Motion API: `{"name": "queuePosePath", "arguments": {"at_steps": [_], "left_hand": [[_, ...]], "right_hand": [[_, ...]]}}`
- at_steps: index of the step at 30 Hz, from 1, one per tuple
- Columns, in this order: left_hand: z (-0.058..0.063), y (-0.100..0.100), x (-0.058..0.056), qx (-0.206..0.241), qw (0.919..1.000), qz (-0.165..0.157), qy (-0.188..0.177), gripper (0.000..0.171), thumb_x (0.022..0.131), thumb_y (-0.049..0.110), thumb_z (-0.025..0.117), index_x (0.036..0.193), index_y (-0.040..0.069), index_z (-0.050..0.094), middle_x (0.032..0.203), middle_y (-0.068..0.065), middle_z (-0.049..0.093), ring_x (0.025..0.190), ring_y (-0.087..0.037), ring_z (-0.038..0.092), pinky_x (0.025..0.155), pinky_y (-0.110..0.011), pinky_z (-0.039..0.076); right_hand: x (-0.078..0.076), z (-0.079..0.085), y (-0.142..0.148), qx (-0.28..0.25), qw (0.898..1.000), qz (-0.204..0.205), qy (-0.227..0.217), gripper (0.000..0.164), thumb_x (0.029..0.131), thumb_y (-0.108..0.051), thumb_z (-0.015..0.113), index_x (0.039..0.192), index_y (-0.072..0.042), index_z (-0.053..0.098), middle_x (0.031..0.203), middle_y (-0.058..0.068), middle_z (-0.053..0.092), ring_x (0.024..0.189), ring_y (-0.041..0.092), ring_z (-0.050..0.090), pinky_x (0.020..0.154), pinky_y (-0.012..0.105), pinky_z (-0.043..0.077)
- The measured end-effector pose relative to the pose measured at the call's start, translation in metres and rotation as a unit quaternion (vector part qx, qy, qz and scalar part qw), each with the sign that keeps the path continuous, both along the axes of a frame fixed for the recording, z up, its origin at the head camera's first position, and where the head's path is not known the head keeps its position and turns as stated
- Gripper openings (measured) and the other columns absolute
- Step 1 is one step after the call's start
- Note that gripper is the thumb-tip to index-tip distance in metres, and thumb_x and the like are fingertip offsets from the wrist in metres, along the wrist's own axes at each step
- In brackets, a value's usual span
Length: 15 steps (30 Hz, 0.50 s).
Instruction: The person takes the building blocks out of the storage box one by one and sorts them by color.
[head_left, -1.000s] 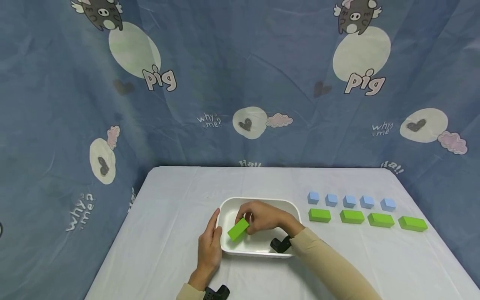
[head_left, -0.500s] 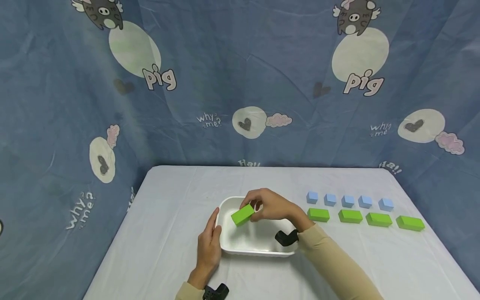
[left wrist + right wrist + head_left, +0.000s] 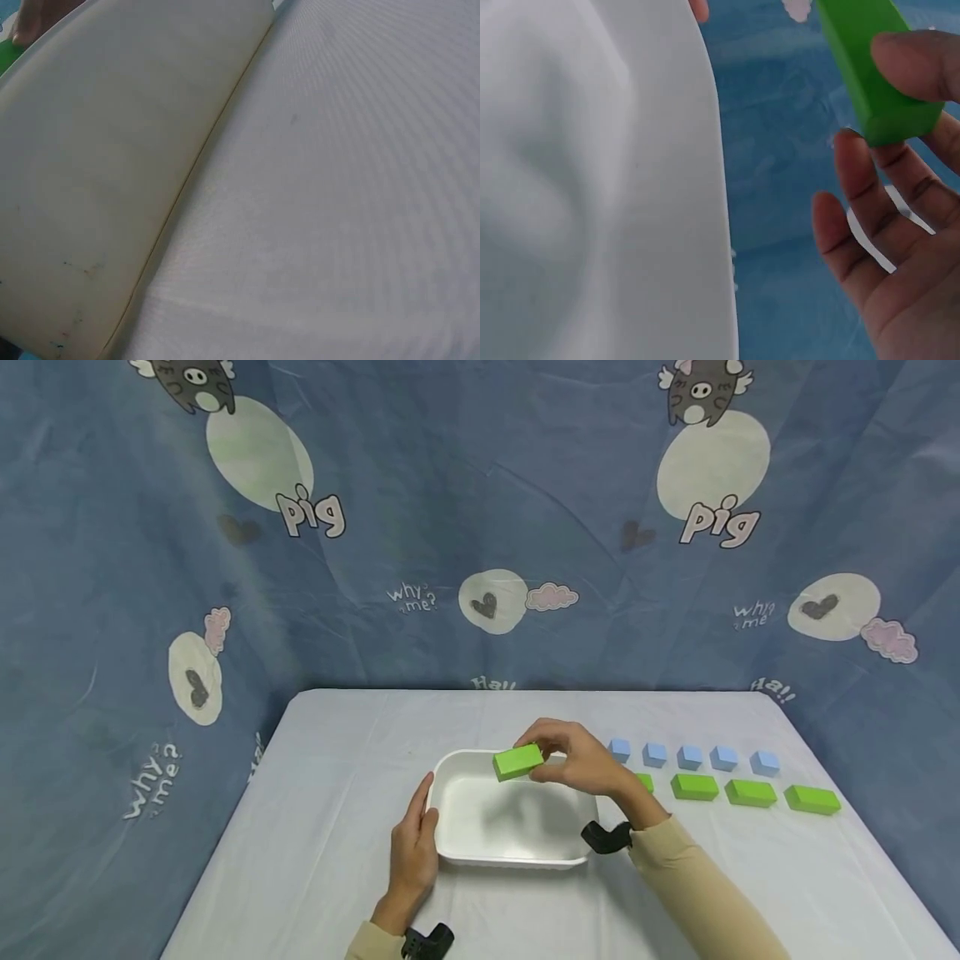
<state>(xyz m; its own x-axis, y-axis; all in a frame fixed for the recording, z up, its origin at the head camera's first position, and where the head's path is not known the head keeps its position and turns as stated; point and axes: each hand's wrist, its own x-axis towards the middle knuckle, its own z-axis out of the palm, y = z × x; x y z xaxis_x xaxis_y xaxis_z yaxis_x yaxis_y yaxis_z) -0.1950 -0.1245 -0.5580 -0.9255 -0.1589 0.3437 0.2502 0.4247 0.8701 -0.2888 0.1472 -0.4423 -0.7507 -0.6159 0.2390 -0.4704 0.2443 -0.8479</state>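
Head view: right hand [image 3: 581,764] pinches green block [image 3: 517,762] above far rim of white tray [image 3: 510,858]; left hand [image 3: 414,852] flat, fingers straight against tray's left wall.
Left wrist view: tray wall [image 3: 97,187] on worktop [image 3: 337,210].
Right wrist view: fingers [image 3: 915,64] grip block [image 3: 874,67] beside tray rim [image 3: 705,187].

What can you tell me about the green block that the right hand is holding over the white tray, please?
The green block is a bright, matte oblong brick with crisp edges, foam-like in look. The right hand pinches one end between thumb and fingers, holding it roughly level in the air above the far rim of the white tray. Nothing else touches it.
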Motion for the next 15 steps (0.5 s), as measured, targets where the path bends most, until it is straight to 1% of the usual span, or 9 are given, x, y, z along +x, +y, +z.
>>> {"name": "queuePosePath", "arguments": {"at_steps": [5, 9, 15], "left_hand": [[0.0, 0.0, 0.0, 0.005, 1.0, -0.002, 0.001, 0.05, 0.104, 0.0, 0.046, 0.153, 0.004, 0.045, 0.152, -0.011, 0.049, 0.138, -0.024, 0.046, 0.109, -0.009, 0.029], [0.0, 0.001, 0.0, 0.005, 1.0, -0.004, -0.001, 0.05, 0.104, 0.0, 0.045, 0.154, 0.004, 0.043, 0.153, -0.01, 0.048, 0.139, -0.025, 0.046, 0.11, -0.009, 0.028], [0.001, 0.001, 0.0, 0.012, 0.9999, -0.007, 0.002, 0.051, 0.104, -0.001, 0.045, 0.154, 0.004, 0.043, 0.153, -0.01, 0.048, 0.139, -0.024, 0.045, 0.111, -0.01, 0.028]], "right_hand": [[0.008, 0.002, 0.019, -0.013, 0.999, -0.044, 0.011, 0.036, 0.081, 0.008, 0.077, 0.113, -0.009, 0.074, 0.11, 0.005, 0.068, 0.09, 0.028, 0.061, 0.083, 0.043, 0.055], [0.017, 0.002, 0.036, -0.026, 0.997, -0.075, 0.017, 0.037, 0.081, 0.013, 0.075, 0.115, -0.003, 0.072, 0.111, 0.011, 0.067, 0.091, 0.03, 0.062, 0.084, 0.04, 0.055], [0.037, -0.005, 0.066, -0.057, 0.993, -0.103, 0.021, 0.036, 0.086, 0.007, 0.076, 0.118, -0.009, 0.072, 0.113, 0.007, 0.067, 0.093, 0.022, 0.063, 0.086, 0.032, 0.055]]}}
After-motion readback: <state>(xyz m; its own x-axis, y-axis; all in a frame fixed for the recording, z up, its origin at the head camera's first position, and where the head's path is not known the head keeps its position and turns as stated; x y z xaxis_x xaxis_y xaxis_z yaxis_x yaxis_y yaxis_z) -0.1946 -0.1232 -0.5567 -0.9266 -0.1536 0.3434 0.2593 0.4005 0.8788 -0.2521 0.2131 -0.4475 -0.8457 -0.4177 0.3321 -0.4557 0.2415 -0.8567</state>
